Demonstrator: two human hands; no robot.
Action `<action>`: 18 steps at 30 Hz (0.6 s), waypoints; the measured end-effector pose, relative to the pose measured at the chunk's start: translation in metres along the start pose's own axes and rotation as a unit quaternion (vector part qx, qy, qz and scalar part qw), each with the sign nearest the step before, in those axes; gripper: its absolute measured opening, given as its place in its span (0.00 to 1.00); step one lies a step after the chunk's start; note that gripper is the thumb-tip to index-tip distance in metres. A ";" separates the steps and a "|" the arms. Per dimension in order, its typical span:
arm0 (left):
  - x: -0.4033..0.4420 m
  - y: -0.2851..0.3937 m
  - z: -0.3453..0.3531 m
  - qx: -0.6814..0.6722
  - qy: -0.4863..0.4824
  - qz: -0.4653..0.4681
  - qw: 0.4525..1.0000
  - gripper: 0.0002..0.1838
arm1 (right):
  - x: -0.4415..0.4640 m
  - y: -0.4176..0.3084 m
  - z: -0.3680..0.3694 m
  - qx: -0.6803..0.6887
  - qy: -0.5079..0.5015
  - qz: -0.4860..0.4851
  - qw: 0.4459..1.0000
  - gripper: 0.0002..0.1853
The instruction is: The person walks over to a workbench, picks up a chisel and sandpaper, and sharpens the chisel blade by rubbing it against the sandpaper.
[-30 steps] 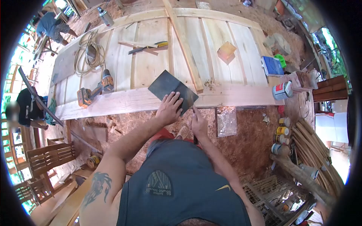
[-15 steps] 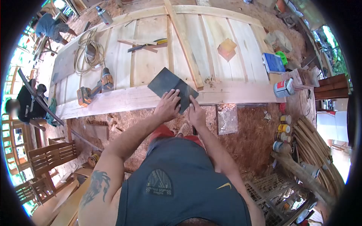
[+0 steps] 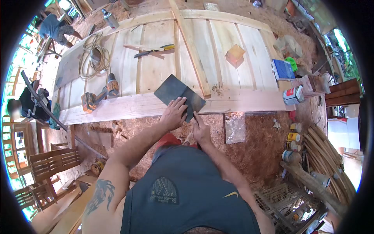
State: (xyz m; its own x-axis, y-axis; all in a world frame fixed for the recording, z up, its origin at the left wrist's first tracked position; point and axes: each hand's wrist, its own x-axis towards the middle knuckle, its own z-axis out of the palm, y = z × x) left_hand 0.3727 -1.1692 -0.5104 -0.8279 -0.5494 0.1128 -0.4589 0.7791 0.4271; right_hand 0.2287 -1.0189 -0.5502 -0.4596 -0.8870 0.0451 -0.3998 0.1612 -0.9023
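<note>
Fingers of right hand (image 3: 201, 132) partly curled, index reaching to near corner of dark sheet (image 3: 171, 89) — cannot tell if anything is gripped. Left hand (image 3: 173, 114) just beside, fingers slightly parted, resting flat on sheet, which overhangs near edge of wooden panel (image 3: 241, 99). Best press left fingers evenly, steady corner lightly — sheet clear of batten (image 3: 189, 54) beyond.

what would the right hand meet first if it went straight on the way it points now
The right hand would probably meet the dark grey, flat rectangular sheet first; they look almost touching, though depth is unclear.
</note>
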 end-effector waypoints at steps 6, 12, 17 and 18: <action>0.000 0.000 0.000 0.002 -0.002 0.003 1.000 0.23 | 0.040 -0.010 0.003 -0.046 -0.025 0.074 0.996 0.23; -0.001 0.001 0.002 0.001 0.008 -0.007 1.000 0.23 | 0.009 -0.003 -0.001 -0.006 0.020 -0.030 0.999 0.23; 0.000 0.000 -0.003 0.010 -0.011 -0.003 1.000 0.23 | 0.039 -0.009 0.006 -0.031 -0.001 0.035 0.999 0.22; 0.000 0.000 -0.002 0.008 -0.008 -0.002 1.000 0.23 | 0.032 -0.008 0.005 -0.022 0.001 0.027 0.999 0.21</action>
State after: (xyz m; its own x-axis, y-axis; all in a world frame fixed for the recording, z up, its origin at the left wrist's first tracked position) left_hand 0.3735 -1.1698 -0.5091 -0.8317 -0.5468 0.0965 -0.4665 0.7824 0.4125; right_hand 0.2208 -1.0511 -0.5433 -0.4825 -0.8759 -0.0024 -0.4087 0.2276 -0.8838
